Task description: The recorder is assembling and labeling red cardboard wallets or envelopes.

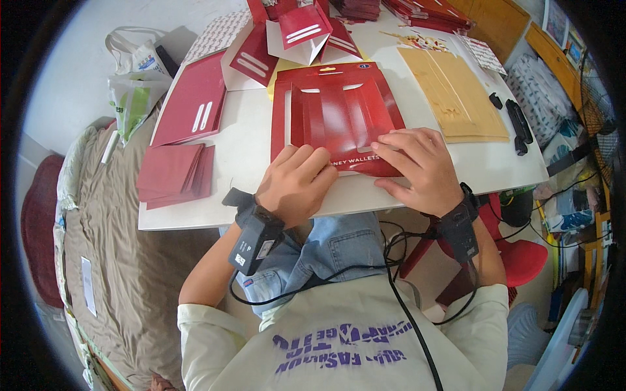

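A red windowed cardboard box (391,124), only partly folded, lies in front of me on the white table, its hang tab pointing away. My left hand (300,179) is closed over its near left edge, knuckles up and fingertips hidden. At the near right corner is my right hand (420,166). Its fingers curve over the front strip, while the thumb is by the near edge, so the card lies between them. Both wrists carry black strapped devices with cables.
At left are a stack of dark red cards (173,173) and larger red sheets (192,104). Folded red boxes (303,29) stand at the back. Tan flat sheets (456,98) and black clips (518,124) lie at right. A black cable (407,313) crosses my lap.
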`<action>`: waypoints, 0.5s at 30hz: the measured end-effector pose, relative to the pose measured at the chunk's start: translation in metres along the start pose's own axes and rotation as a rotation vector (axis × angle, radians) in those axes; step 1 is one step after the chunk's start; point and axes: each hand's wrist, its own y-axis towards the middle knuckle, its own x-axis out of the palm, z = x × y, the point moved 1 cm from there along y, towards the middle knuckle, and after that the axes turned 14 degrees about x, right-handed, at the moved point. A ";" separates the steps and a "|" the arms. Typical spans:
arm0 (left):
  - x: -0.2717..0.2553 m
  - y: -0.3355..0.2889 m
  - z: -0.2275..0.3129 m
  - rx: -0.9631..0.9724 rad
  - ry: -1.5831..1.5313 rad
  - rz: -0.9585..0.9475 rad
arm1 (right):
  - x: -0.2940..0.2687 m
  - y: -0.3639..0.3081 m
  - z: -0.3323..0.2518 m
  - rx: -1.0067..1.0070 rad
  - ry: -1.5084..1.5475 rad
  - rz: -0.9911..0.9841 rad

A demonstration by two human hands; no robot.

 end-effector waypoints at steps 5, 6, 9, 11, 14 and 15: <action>0.002 0.003 0.004 -0.051 -0.008 0.015 | 0.006 -0.002 0.004 -0.049 -0.030 -0.022; 0.003 0.005 0.005 -0.049 -0.009 0.016 | 0.008 -0.002 0.003 -0.063 -0.046 -0.026; 0.006 0.010 0.008 -0.049 0.002 -0.026 | 0.013 -0.001 0.000 -0.076 -0.020 0.001; 0.012 0.010 0.008 -0.016 0.029 0.000 | 0.014 0.001 -0.003 -0.084 -0.028 0.016; 0.015 0.010 0.007 0.032 0.053 0.000 | 0.014 0.001 -0.004 -0.075 -0.039 0.030; 0.015 0.011 0.007 0.033 0.051 0.001 | 0.014 0.001 -0.004 -0.061 -0.038 0.030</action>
